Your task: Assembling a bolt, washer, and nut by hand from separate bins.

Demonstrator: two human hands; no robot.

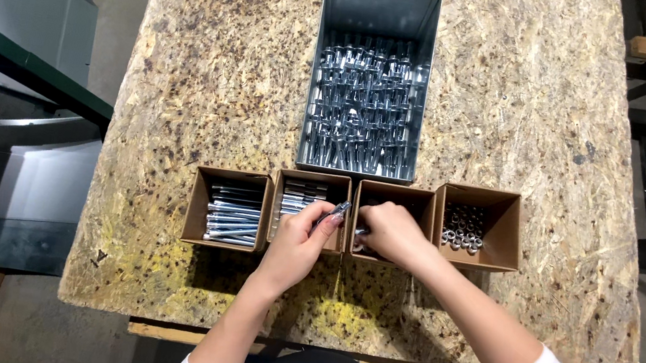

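Between four cardboard boxes [227, 208], left hand [298, 242] pinches a bolt [336, 210] (right hand's [394, 231] grip unclear).

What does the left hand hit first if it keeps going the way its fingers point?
Likely the right hand. The left hand holds a bolt aimed up and right, over the divide between the two middle cardboard boxes; the hands are nearly touching, though depth is unclear.

A chipboard table [181, 101] fills the middle of the frame. At upper centre stands a grey metal bin [379, 11] full of shiny bolts. At right centre, a cardboard box [501, 225] holds metal nuts. At left, a green metal frame [17, 59].
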